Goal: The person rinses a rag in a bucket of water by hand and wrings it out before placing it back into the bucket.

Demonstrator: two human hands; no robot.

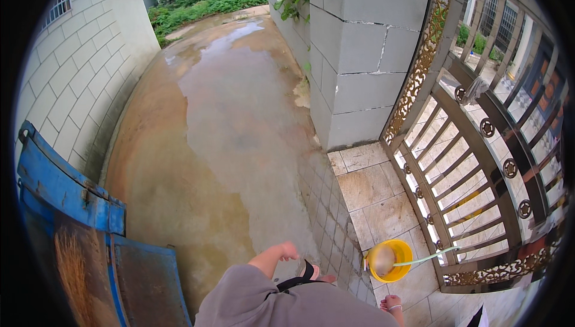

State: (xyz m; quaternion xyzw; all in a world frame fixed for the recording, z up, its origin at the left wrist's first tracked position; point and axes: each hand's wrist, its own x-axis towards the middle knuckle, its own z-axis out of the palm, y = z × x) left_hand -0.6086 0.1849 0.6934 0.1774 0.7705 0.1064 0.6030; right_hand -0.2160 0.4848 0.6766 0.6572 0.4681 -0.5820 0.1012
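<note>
My left hand [289, 251] hangs at the bottom centre over the wet concrete, its fingers loosely curled; I see nothing in it. A sandalled foot [315, 273] shows just beside it, below. My right hand [390, 302] is low on the right with bent fingers and a pale band at the wrist; whether it holds something is unclear. Just above that hand, a yellow plastic bucket [408, 255] stands on the tiled step, with a pale, round-looking thing inside that I cannot make out. A light green hose [426, 258] runs from the gate into the bucket.
A metal gate [476, 165] with bars rises on the right, next to a grey block pillar [364, 79]. Wet concrete [242, 138] stretches ahead between walls. At lower left are a blue metal truck bed or cart [148, 255] and a straw broom [72, 268].
</note>
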